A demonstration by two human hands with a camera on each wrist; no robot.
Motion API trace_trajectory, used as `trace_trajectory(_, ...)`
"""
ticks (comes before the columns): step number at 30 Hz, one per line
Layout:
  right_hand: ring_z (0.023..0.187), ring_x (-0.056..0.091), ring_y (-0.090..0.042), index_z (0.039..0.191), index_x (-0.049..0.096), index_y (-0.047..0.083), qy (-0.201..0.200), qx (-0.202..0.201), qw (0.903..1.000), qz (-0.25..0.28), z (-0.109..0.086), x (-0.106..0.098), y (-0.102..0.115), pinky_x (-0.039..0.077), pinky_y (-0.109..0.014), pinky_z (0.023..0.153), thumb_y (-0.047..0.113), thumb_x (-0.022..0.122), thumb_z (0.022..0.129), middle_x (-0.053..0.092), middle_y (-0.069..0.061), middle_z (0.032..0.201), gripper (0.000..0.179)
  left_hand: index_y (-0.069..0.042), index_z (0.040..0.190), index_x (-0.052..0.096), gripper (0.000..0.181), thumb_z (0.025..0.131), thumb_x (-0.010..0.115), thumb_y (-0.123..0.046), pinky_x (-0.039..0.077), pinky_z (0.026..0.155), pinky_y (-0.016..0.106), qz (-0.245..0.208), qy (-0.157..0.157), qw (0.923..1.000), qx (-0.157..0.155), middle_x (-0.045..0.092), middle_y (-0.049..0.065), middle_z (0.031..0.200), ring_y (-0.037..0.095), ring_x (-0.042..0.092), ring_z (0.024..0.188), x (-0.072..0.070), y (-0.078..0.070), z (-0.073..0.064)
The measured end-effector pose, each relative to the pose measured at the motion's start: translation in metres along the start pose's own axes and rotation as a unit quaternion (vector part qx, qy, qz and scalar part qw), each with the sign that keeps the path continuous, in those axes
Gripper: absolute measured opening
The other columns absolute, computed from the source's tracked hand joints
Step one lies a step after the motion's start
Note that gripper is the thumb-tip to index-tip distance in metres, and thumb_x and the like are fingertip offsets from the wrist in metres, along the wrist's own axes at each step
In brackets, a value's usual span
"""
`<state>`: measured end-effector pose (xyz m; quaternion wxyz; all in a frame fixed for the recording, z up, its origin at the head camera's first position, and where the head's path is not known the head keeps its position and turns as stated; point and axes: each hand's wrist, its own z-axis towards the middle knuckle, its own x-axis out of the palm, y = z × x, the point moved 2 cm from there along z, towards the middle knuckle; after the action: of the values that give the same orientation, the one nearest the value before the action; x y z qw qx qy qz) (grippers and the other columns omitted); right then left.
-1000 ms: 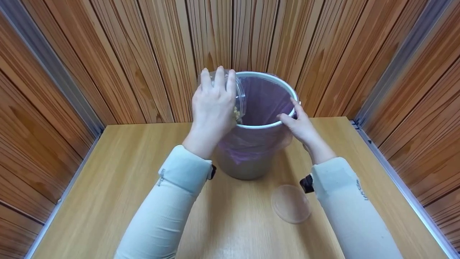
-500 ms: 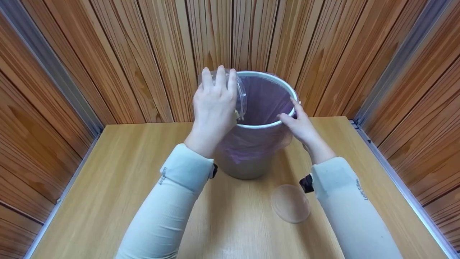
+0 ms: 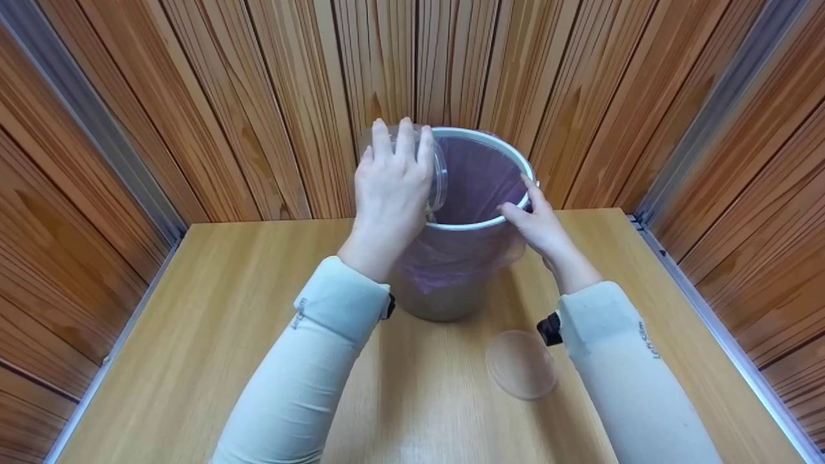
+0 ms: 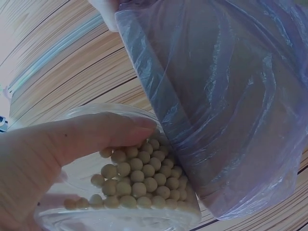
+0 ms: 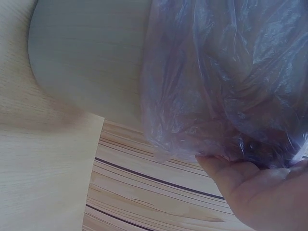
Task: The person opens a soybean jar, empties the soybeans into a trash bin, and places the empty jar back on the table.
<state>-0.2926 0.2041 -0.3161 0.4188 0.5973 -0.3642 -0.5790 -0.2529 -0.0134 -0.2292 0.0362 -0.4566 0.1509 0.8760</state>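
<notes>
My left hand [image 3: 392, 193] grips a clear plastic tub [image 3: 440, 177], tipped on its side with its mouth over the left rim of a trash bin [image 3: 445, 299]. In the left wrist view, many small beige balls [image 4: 139, 178] lie heaped in the tub, with my thumb across its wall beside them. A thin purple bag [image 3: 445, 258] lines the bin and folds down over its outside. On the right, my right hand [image 3: 540, 225] holds the bin's pale rim, thumb at the inner side; the right wrist view shows its fingers against the bag [image 5: 202, 86].
A round clear lid [image 3: 521, 365] lies flat on the wooden table [image 3: 258, 322] in front of the bin, near the right forearm. Wood-panelled walls [image 3: 451, 58] stand close behind the bin and along both sides.
My left hand has shifted slightly right with the tub, bringing its mouth farther over the bin. Fewer beige balls show at the tub's lower edge. The right hand and bin stay put.
</notes>
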Motion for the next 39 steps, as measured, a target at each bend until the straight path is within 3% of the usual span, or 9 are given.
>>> trace_trajectory(16, 0.14, 0.01, -0.034, 0.15, 0.002, 0.012, -0.005, 0.007, 0.9999, -0.008, -0.008, -0.001, 0.01, 0.011, -0.044, 0.114, 0.021, 0.047, 0.09, 0.006, -0.023, 0.153, 0.075, -0.014, 0.139, 0.04, 0.061, 0.082, 0.062, -0.012, 0.043, 0.096, 0.044, -0.007, -0.022, 0.9993, 0.03, 0.041, 0.011, 0.141, 0.038, 0.033, 0.13, -0.001, -0.012, 0.003)
trace_trajectory(23, 0.14, 0.011, -0.034, 0.149, 0.005, 0.008, -0.009, 0.007, 0.9999, -0.002, -0.013, 0.002, 0.016, 0.011, -0.042, 0.114, 0.018, 0.048, 0.089, 0.008, -0.024, 0.152, 0.075, -0.015, 0.143, 0.032, 0.079, 0.075, 0.072, -0.019, 0.042, 0.099, 0.043, -0.004, 0.03, 0.9983, 0.05, 0.032, 0.011, 0.147, 0.039, 0.025, 0.134, 0.0, -0.01, 0.003)
trace_trajectory(27, 0.14, 0.01, -0.033, 0.149, 0.005, 0.005, -0.008, 0.014, 0.9999, 0.004, -0.022, 0.004, 0.028, 0.01, -0.041, 0.115, 0.016, 0.047, 0.088, 0.007, -0.025, 0.152, 0.074, -0.015, 0.143, 0.032, 0.082, 0.072, 0.073, -0.015, 0.041, 0.1, 0.043, -0.006, 0.023, 0.9981, 0.056, 0.032, 0.01, 0.147, 0.039, 0.025, 0.134, 0.0, -0.009, 0.002)
trace_trajectory(33, 0.14, 0.009, -0.031, 0.15, 0.004, 0.012, -0.008, 0.017, 0.9998, 0.004, -0.011, 0.002, 0.012, 0.01, -0.043, 0.114, 0.019, 0.047, 0.089, 0.006, -0.02, 0.153, 0.075, -0.015, 0.142, 0.033, 0.079, 0.074, 0.072, -0.019, 0.041, 0.1, 0.043, -0.005, 0.007, 0.9979, 0.064, 0.033, 0.01, 0.147, 0.038, 0.026, 0.134, 0.002, -0.009, 0.0)
trace_trajectory(39, 0.14, 0.012, -0.03, 0.15, 0.004, 0.016, -0.014, 0.005, 0.9999, -0.004, -0.001, 0.001, -0.002, 0.013, -0.043, 0.114, 0.022, 0.047, 0.09, 0.007, -0.017, 0.154, 0.074, -0.016, 0.142, 0.034, 0.067, 0.083, 0.064, -0.013, 0.042, 0.099, 0.042, 0.006, -0.005, 0.9966, 0.082, 0.033, 0.009, 0.147, 0.036, 0.026, 0.135, 0.002, -0.01, -0.001)
